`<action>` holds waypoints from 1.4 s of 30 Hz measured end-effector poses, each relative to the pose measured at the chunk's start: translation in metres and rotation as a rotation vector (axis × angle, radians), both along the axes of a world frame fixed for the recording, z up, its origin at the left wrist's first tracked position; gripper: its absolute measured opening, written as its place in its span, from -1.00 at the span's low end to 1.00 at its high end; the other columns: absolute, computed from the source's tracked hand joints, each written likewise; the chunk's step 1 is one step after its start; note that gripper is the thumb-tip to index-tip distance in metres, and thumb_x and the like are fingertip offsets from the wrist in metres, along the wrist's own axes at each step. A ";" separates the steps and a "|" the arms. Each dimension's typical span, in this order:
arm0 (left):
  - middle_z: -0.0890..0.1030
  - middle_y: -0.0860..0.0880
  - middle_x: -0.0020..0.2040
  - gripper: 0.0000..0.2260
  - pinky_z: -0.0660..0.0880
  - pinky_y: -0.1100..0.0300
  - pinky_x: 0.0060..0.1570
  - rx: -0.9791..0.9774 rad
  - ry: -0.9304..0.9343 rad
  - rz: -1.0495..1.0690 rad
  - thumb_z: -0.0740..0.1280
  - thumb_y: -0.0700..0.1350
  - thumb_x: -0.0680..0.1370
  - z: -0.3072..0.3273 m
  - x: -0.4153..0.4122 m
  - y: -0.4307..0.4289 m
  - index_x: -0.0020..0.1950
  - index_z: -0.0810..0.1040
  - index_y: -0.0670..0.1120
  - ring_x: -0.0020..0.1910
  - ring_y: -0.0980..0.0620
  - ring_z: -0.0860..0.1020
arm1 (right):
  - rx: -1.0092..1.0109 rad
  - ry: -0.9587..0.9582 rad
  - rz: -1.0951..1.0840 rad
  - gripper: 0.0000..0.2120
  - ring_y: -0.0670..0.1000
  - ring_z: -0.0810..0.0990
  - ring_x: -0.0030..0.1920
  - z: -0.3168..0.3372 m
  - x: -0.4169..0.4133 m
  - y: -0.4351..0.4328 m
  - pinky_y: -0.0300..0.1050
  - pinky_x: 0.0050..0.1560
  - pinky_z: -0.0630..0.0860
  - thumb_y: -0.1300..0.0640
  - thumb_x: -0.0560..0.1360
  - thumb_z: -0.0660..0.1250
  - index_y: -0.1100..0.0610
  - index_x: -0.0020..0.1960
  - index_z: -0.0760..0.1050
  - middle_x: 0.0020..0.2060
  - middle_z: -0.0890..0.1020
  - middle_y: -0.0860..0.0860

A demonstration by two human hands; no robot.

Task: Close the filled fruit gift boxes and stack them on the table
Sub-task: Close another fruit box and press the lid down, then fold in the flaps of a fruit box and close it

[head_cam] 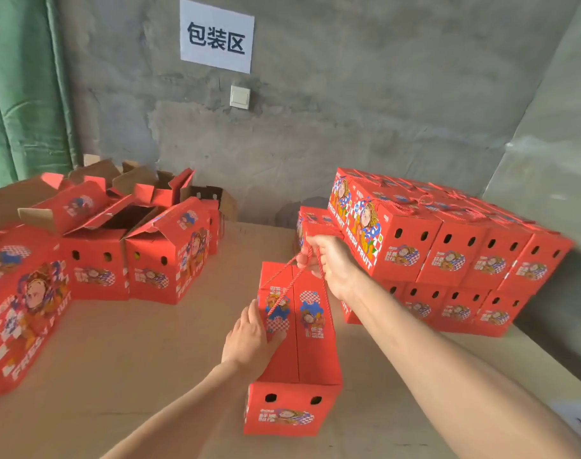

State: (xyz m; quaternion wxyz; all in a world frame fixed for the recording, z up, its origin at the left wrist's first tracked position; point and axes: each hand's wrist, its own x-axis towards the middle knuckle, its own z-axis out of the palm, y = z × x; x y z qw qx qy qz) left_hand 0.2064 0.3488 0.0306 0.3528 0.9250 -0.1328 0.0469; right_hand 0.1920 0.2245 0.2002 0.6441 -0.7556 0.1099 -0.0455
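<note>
While the right hand point(329, 263) grips only the rope handle point(290, 286), with the left hand point(249, 339) flat against the box point(315, 356), it could swing into the stack point(448, 253) at 2 o'clock.

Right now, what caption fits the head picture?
Right hand grips rope handle of closed red box; left hand presses its side.

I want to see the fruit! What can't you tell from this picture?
Head view:
- Fruit in the closed gift box: hidden by its shut flaps.
- Right hand's palm: turned away, gripping the rope handle.
- Lower stacked boxes: partly behind the right arm.
- Nearest left box: blurred, cut off by the edge.
- Open boxes' insides: too dark.
</note>
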 end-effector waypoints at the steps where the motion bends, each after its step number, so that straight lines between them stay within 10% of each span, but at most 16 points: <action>1: 0.25 -0.08 0.43 -0.32 0.35 0.06 0.26 -0.022 0.043 -0.039 0.25 0.17 0.53 -0.007 0.003 0.003 0.49 0.06 -0.12 0.36 -0.08 0.34 | -0.022 -0.004 -0.028 -0.81 -0.04 0.50 -0.36 -0.005 0.001 -0.001 -0.16 -0.27 0.28 0.14 0.52 0.20 0.14 -0.25 0.46 -0.36 0.57 0.05; 7: 0.37 -0.10 0.36 -0.30 0.36 0.14 0.27 -0.230 0.244 -0.275 0.34 -0.05 0.47 -0.035 0.006 0.034 0.52 0.08 -0.03 0.32 -0.07 0.39 | -0.851 0.148 0.086 -0.71 0.03 0.47 -0.29 -0.067 -0.012 0.003 -0.32 -0.39 0.37 0.15 0.53 0.23 0.17 -0.36 0.41 -0.41 0.50 0.03; 9: 0.41 -0.02 0.33 -0.39 0.43 0.07 0.25 -0.298 0.223 -0.386 0.36 -0.16 0.44 -0.037 0.009 0.046 0.45 0.25 0.09 0.30 -0.05 0.42 | -1.058 0.206 0.168 -0.73 0.09 0.51 -0.01 -0.104 -0.024 0.007 -0.15 0.03 0.49 0.05 0.56 0.21 0.28 0.02 0.46 -0.09 0.56 0.15; 11: 0.42 0.01 0.31 -0.52 0.51 0.15 0.14 -0.291 0.155 -0.449 0.36 -0.29 0.45 -0.038 0.014 0.056 0.31 0.43 0.06 0.22 0.01 0.49 | -1.177 0.273 0.262 -0.38 0.18 0.23 0.43 -0.142 -0.040 0.013 0.04 0.45 0.16 -0.03 0.58 0.17 0.13 0.52 0.02 0.42 0.27 0.19; 14: 0.42 -0.01 0.28 -0.59 0.53 0.26 0.06 -0.271 0.105 -0.476 0.36 -0.34 0.45 -0.040 0.018 0.061 0.27 0.53 -0.08 0.07 0.08 0.56 | -1.322 0.159 0.258 -0.37 0.18 -0.13 0.52 -0.179 -0.055 0.015 0.06 0.48 -0.20 0.06 0.60 0.13 -0.15 0.53 -0.15 0.54 -0.08 0.12; 16: 0.43 0.01 0.26 -0.64 0.49 0.25 0.13 -0.231 0.049 -0.463 0.38 -0.32 0.46 -0.044 0.019 0.059 0.23 0.57 -0.10 0.07 0.08 0.55 | -1.462 0.066 0.210 -0.33 0.23 0.10 0.50 -0.188 -0.058 0.014 0.12 0.46 -0.01 0.09 0.49 0.34 -0.15 0.50 0.13 0.51 0.12 0.16; 20: 0.40 0.07 0.36 -0.67 0.37 0.33 0.25 -0.129 -0.007 -0.460 0.38 -0.20 0.50 -0.053 0.025 0.054 0.27 0.56 -0.05 0.24 0.12 0.49 | -1.456 -0.014 0.098 -0.22 0.19 0.49 0.27 -0.205 -0.052 0.011 0.14 0.13 0.51 0.00 0.12 0.61 -0.11 0.32 0.47 0.27 0.52 0.12; 26: 0.44 0.04 0.30 -0.61 0.32 0.51 0.08 -0.015 0.008 -0.463 0.34 -0.24 0.51 -0.048 0.060 0.017 0.34 0.45 -0.14 0.16 0.11 0.52 | -1.462 -0.064 0.052 -0.58 0.18 0.60 0.15 -0.204 -0.018 -0.019 0.16 0.00 0.56 -0.04 0.37 0.32 -0.09 0.22 0.56 0.17 0.59 0.14; 33: 0.25 0.09 0.47 -0.67 0.43 0.12 0.10 0.306 -0.083 -0.361 0.16 -0.16 0.60 -0.033 0.118 -0.074 0.36 0.33 0.00 0.21 -0.07 0.51 | -1.370 0.089 -0.096 -0.17 0.28 0.61 0.09 -0.198 0.056 -0.075 0.25 -0.04 0.54 0.04 -0.19 0.64 -0.05 0.11 0.63 0.13 0.61 0.18; 42: 0.48 0.05 0.21 -0.83 0.37 0.11 -0.01 0.457 -0.178 -0.253 0.14 -0.17 0.60 -0.025 0.203 -0.160 0.17 0.39 -0.02 0.08 -0.08 0.55 | -1.368 0.020 -0.215 -0.15 0.37 0.45 0.26 -0.219 0.151 -0.136 0.33 0.11 0.44 0.27 -0.04 0.57 0.06 0.27 0.54 0.25 0.52 0.24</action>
